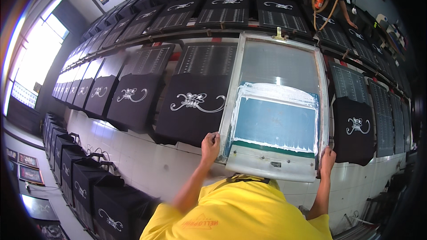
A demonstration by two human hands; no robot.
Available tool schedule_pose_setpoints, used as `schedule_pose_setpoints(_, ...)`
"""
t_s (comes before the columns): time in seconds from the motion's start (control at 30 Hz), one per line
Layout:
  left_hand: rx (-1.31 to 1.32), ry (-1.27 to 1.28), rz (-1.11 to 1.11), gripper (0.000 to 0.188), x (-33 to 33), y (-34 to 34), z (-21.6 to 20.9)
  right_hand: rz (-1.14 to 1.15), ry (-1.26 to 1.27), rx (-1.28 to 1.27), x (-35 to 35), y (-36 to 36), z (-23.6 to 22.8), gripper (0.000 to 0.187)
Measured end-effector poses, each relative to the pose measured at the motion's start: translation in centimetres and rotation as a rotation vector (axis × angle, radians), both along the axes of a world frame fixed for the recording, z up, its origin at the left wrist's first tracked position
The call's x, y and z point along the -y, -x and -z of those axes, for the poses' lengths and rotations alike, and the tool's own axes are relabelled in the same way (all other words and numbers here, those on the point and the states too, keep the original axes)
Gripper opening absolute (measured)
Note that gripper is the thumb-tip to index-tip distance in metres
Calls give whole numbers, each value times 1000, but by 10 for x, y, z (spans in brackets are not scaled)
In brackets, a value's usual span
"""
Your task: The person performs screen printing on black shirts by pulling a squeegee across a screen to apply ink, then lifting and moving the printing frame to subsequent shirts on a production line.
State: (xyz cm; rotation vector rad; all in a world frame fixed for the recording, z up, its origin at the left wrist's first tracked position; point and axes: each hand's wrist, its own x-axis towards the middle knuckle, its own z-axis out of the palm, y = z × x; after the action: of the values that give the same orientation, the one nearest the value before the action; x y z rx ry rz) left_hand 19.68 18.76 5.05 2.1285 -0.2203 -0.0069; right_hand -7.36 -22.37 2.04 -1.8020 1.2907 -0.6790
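Observation:
A silk-screen printing frame (324, 84) with a metal rim stands in front of me over one of the printing boards. White ink (278, 92) lies in a thick band across its mesh and runs in streaks around a blue rectangle. Across the near end rests a wide grey metal squeegee (272, 163), with a dark green strip along its far side. My left hand (210, 146) is closed on the frame's near left corner. At the near right corner, my right hand (328, 158) grips the other side. The cloth beneath the frame is hidden.
Black garment pieces (191, 106) with white scroll prints lie on long rows of boards to both sides. Another row of printed black pieces (120, 209) stands behind at lower left. A co-worker (327, 0) holds an orange container (319, 1) at far right, near a hanging hose (331, 15).

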Motion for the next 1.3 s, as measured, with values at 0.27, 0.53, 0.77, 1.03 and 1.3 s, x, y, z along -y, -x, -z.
schedule_pose_setpoints(0.27, 131, 10, 0, 22, -143, -77, 0, -29, 43, 77, -141, -84, 4, 40)
schedule_pose_setpoints(0.53, 143, -140, -60, 23, -256, -148, -4, -103, -114, 104, -256, -169, -12, 43)
schedule_pose_setpoints(0.77, 113, -192, -53, 26, -277, -194, -4, -110, -9, 12, -272, -212, -9, 43)
schedule_pose_setpoints(1.03, 62, -180, -29, 30, -272, -228, -6, -98, -17, -71, -268, -241, -12, 42)
schedule_pose_setpoints(1.3, 54, -142, -4, 31, -272, -240, 0, -123, -6, -115, -268, -246, -21, 44)
